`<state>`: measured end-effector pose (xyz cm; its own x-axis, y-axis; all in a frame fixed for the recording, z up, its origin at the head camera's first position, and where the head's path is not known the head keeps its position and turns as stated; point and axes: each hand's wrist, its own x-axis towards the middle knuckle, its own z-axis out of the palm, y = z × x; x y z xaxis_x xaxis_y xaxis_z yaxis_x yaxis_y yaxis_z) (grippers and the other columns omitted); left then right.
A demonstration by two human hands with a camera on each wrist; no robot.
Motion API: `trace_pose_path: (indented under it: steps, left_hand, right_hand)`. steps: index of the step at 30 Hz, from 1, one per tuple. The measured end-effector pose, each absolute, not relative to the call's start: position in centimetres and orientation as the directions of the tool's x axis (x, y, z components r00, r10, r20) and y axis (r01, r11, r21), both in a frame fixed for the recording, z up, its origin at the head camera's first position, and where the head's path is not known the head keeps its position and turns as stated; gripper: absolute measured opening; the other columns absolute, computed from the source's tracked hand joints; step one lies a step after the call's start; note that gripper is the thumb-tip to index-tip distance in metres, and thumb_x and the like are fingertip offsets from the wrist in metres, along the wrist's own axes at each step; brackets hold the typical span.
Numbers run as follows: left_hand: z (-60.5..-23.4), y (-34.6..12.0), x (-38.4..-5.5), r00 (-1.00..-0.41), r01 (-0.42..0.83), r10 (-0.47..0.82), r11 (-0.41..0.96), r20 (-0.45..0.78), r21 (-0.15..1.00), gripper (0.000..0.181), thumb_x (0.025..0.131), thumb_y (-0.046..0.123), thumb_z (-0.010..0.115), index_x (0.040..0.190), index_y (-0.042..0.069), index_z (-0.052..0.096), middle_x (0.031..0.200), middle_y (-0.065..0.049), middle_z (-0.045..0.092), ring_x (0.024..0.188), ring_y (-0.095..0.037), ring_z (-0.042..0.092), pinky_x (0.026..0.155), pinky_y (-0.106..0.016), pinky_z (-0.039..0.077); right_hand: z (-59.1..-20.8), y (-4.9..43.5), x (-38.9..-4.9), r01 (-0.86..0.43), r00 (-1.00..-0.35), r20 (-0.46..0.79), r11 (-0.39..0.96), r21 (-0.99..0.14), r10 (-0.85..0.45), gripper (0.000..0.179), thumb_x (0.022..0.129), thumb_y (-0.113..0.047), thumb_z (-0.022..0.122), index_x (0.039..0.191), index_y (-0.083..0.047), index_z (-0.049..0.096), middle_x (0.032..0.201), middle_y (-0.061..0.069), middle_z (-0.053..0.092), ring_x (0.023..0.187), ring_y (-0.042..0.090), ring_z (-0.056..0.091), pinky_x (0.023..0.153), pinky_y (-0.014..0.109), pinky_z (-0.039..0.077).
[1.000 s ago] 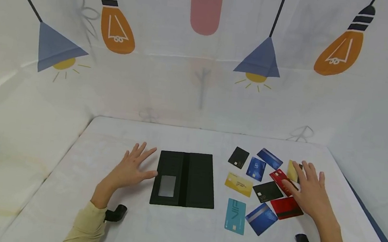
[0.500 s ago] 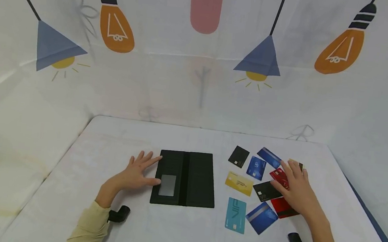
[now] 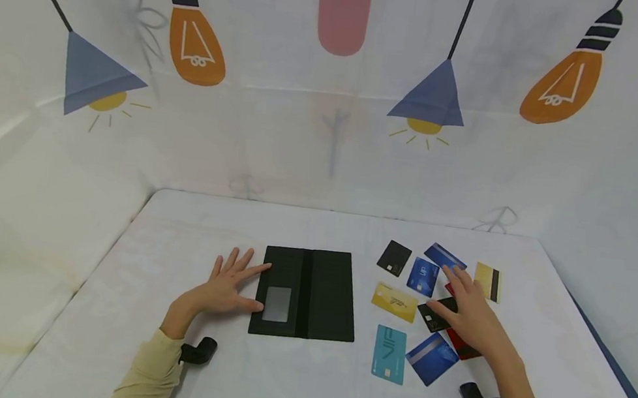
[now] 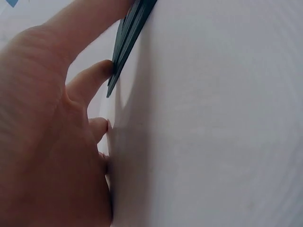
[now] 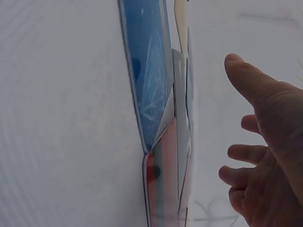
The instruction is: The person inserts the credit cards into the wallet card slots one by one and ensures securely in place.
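An open black wallet (image 3: 334, 299) with a clear window on its left half lies flat on the white table. My left hand (image 3: 220, 289) has its fingers spread, thumb and index fingertip at the wallet's left edge; the left wrist view shows them against the wallet's side (image 4: 130, 35). Over the cards on the right hovers my right hand (image 3: 473, 318), fingers loosely extended and holding nothing. Under or beside it are a black card (image 3: 429, 318), a blue striped card (image 3: 432, 359) and a gold card (image 3: 488, 282). Two red cards are partly hidden by this hand.
Left of the right hand lie a small black card (image 3: 394, 258), a small blue card (image 3: 423, 276), a yellow card (image 3: 394, 301) and a teal VIP card (image 3: 390, 355). Another blue card (image 3: 442, 255) lies farther back. A printed white cloth (image 3: 278, 142) hangs behind the table.
My right hand has moved left across the cards, uncovering the gold card. My left hand has shifted slightly right, its index finger coming to the wallet's edge.
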<state>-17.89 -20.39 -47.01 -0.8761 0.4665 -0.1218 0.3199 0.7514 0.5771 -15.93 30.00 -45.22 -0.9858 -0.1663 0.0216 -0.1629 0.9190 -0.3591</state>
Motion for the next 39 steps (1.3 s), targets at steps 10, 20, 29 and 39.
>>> trace_pose_path:
  steps: [10, 20, 29, 39]
  left_hand:
    - [-46.7, -20.3, -17.7, -0.872, 0.323, 0.473, 0.750, -0.127, 0.578, 0.085, 0.083, 0.050, 0.074, 0.153, 0.019, 0.037, 0.164, -0.025, 0.004, 0.148, -0.048, -0.014, 0.111, -0.066, -0.016]
    - [-47.0, -20.5, -18.0, -0.868, 0.331, 0.477, 0.764, -0.139, 0.553, 0.085, 0.084, 0.053, 0.072, 0.154, 0.021, 0.035, 0.164, -0.023, 0.002, 0.148, -0.047, -0.015, 0.112, -0.064, -0.017]
    - [-46.9, -20.4, -18.1, -0.866, 0.325, 0.476, 0.770, -0.155, 0.550, 0.083, 0.086, 0.052, 0.069, 0.155, 0.021, 0.034, 0.165, -0.022, 0.002, 0.148, -0.046, -0.015, 0.112, -0.064, -0.016]
    - [-47.1, -20.1, -18.3, -0.868, 0.318, 0.471, 0.769, -0.156, 0.555, 0.082, 0.088, 0.048, 0.069, 0.156, 0.020, 0.033, 0.165, -0.022, 0.001, 0.148, -0.046, -0.017, 0.112, -0.063, -0.018]
  right_hand:
    - [-45.1, 28.0, -15.5, -0.201, -0.973, -0.021, 0.886, -0.417, -0.230, 0.082, 0.091, -0.048, 0.067, 0.153, -0.007, 0.032, 0.156, 0.026, 0.028, 0.140, 0.051, 0.027, 0.099, 0.071, 0.036]
    - [-45.2, 25.7, -15.4, -0.230, -0.963, -0.026, 0.866, -0.444, -0.269, 0.074, 0.090, -0.049, 0.068, 0.149, -0.011, 0.043, 0.154, 0.022, 0.037, 0.138, 0.048, 0.037, 0.097, 0.069, 0.041]
    - [-45.8, 24.0, -15.8, -0.276, -0.951, -0.011, 0.866, -0.416, -0.309, 0.065, 0.090, -0.038, 0.070, 0.144, -0.007, 0.051, 0.151, 0.022, 0.041, 0.137, 0.047, 0.039, 0.101, 0.066, 0.040]
    - [-45.6, 23.3, -16.0, -0.279, -0.948, -0.039, 0.881, -0.383, -0.317, 0.057, 0.091, -0.032, 0.070, 0.137, -0.002, 0.056, 0.147, 0.024, 0.045, 0.136, 0.045, 0.040, 0.102, 0.063, 0.040]
